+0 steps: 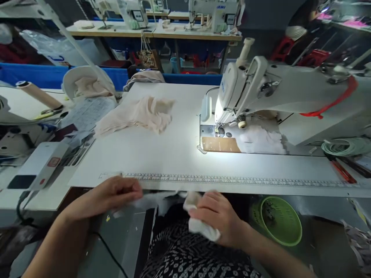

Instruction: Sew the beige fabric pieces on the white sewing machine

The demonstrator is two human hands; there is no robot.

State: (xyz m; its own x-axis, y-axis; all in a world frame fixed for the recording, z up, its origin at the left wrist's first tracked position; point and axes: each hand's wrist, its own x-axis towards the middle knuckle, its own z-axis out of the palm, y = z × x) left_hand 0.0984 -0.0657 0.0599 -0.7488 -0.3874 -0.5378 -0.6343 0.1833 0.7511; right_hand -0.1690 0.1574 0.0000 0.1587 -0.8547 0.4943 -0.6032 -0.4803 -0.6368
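Observation:
Both my hands are at the near edge of the white sewing table, below the ruler strip. My left hand is closed in a pinch on a thin pale piece of fabric stretched toward the right. My right hand is closed round a bunched end of the same white fabric, over my lap. The sewing machine stands at the right, its lamp lighting the needle plate, where another pale cloth lies.
A pile of beige fabric pieces lies mid-table on the left. A green basket sits below the table edge at right. Papers, a cardboard tube and a control box crowd the left side. Other sewing stations stand behind.

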